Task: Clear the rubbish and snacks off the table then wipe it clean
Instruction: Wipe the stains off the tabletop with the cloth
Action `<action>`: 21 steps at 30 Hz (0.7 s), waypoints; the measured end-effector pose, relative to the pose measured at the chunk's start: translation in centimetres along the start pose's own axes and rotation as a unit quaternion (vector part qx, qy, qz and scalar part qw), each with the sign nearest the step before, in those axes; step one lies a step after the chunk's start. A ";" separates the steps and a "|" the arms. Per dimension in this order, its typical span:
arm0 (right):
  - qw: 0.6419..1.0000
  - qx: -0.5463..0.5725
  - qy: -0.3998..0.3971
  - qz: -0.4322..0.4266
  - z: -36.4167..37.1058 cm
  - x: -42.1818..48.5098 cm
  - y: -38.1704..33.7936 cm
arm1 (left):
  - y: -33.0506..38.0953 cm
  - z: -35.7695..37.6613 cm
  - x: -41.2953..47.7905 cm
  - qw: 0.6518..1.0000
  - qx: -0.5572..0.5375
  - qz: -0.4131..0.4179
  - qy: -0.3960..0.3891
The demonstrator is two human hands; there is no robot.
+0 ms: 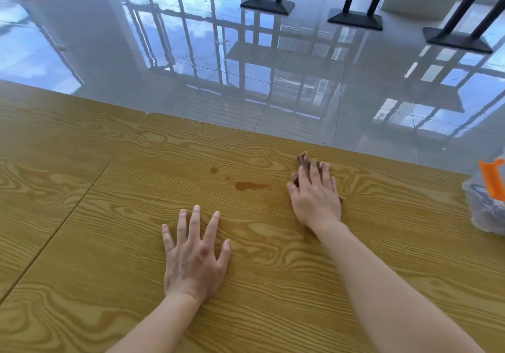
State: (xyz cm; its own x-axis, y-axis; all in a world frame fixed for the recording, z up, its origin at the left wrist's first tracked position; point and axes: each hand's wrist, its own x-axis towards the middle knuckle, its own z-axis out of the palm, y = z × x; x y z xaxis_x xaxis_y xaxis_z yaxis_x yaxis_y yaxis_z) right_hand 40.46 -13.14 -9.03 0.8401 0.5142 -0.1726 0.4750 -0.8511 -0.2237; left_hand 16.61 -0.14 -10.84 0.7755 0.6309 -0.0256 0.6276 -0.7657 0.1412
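The step in hand looks like the wiping: the yellow wood-grain laminate table [95, 216] shows no loose rubbish in the part that is visible, only a brown liquid stain [250, 186] with two smaller drops trailing up to its left. To do it well, the crumpled brown cloth [302, 159] should be dragged leftward across the stain with flat, even pressure, overlapping each pass and carrying the smaller drops along, and a cleaner part turned under if it starts to smear. The right hand [317, 199] lies palm down on the cloth, fingers spread and pressing it to the table just to the right of the stain; it pins the cloth rather than clenching it, and only the cloth's edges show past the fingertips and by the wrist. That forearm reaches forward, nearly straight. The left hand [195, 257] rests flat and empty on the bare table, fingers splayed, nearer the body and apart from the stain, probably bracing. A clear plastic container with an orange clip [486, 202] sits at the right edge, partly cut off
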 end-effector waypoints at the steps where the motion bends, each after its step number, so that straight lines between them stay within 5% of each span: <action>1: 1.000 0.008 -0.007 0.030 -0.2 1.4 -0.7 | -0.1 0.0 0.1 1.000 -0.001 0.002 0.000; 3: 1.000 -0.007 -0.023 0.004 0.1 1.1 -2.4 | -0.2 0.0 0.0 1.000 0.000 0.003 -0.004; 8: 0.972 -0.042 -0.028 -0.229 1.4 -8.1 -2.2 | 0.0 -0.2 0.0 1.000 0.003 0.003 -0.010; 15: 1.000 -0.009 -0.017 -0.019 0.7 2.2 -4.5 | -0.1 -0.1 0.2 1.000 0.010 0.006 -0.016; 21: 0.965 -0.004 -0.005 -0.264 2.5 -6.6 -5.1 | -0.2 -0.1 0.1 1.000 0.011 0.008 -0.017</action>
State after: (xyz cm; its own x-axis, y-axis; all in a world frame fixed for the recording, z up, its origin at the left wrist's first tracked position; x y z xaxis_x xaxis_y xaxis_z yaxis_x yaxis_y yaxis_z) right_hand 31.89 -11.96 -9.12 0.4783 0.8770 -0.0462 0.8377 -0.4714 -0.2758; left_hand 16.56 0.10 -10.78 0.7871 0.6141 -0.0575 0.6161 -0.7785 0.1198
